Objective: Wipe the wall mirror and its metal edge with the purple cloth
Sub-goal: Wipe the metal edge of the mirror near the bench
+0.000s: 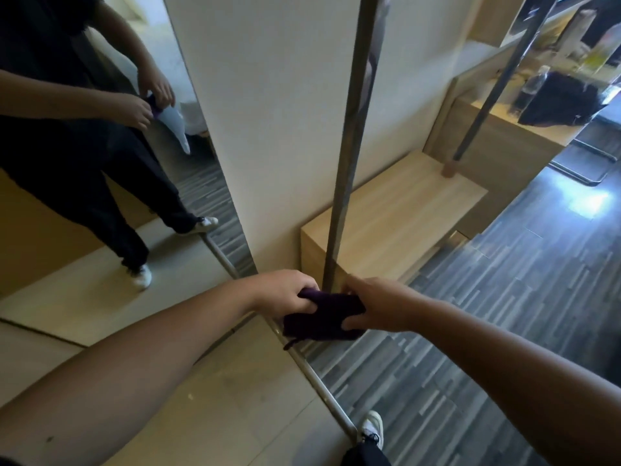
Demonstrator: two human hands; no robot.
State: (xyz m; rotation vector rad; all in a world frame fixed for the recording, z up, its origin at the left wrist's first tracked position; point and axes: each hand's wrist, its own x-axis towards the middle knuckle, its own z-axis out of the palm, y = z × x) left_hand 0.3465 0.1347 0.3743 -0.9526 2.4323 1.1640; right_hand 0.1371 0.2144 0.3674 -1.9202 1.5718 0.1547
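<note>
The wall mirror [100, 250] fills the left side and reflects a person in dark clothes holding a cloth in both hands. A tall vertical metal strip [351, 129] runs down the pale wall to the right of the mirror. At its foot, both my hands hold the dark purple cloth [322, 319], which is bunched up. My left hand [285, 294] grips the cloth's left end. My right hand [373, 309] pinches its right side. The cloth hides the strip's lowest part.
A low wooden bench [403, 210] stands just behind the strip against the wall. Farther right are a slanted metal pole [487, 95], a desk with a black bag [564, 99] and a bottle [534, 85]. A metal floor strip [319, 381] divides tile from grey planks. My shoe [373, 428] is below.
</note>
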